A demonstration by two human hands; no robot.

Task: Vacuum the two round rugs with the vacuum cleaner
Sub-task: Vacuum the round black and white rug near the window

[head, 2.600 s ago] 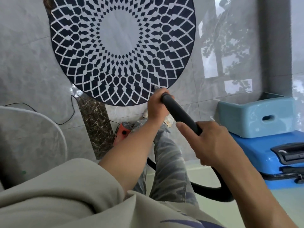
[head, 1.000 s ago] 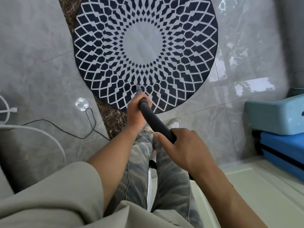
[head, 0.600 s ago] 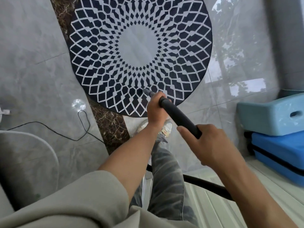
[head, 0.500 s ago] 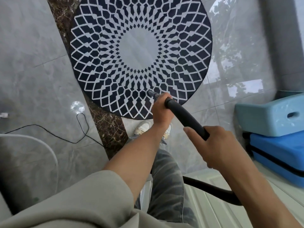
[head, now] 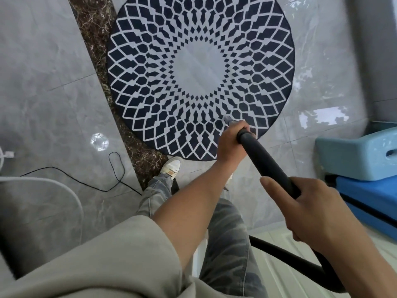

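A round rug [head: 199,67] with a navy and white diamond pattern and a pale centre lies on the grey tiled floor ahead of me. My left hand [head: 231,143] grips the front end of the black vacuum hose [head: 266,162], and the grey nozzle tip [head: 227,120] pokes out beyond it over the rug's near right part. My right hand [head: 311,209] holds the hose farther back, with the forefinger stretched along it. Behind that hand the hose curves down to my lower right. Only one rug is in view.
A light blue stool [head: 356,155] sits on a darker blue box [head: 369,201] at the right. A thin black cable [head: 111,168] snakes over the tiles at left, beside a white curved object [head: 71,194]. My feet [head: 171,166] stand just short of the rug's edge.
The nozzle and my left hand have shifted right and a little forward over the rug's near part. My view has swung, so the rug sits farther right in the frame. Both hands keep their hold.
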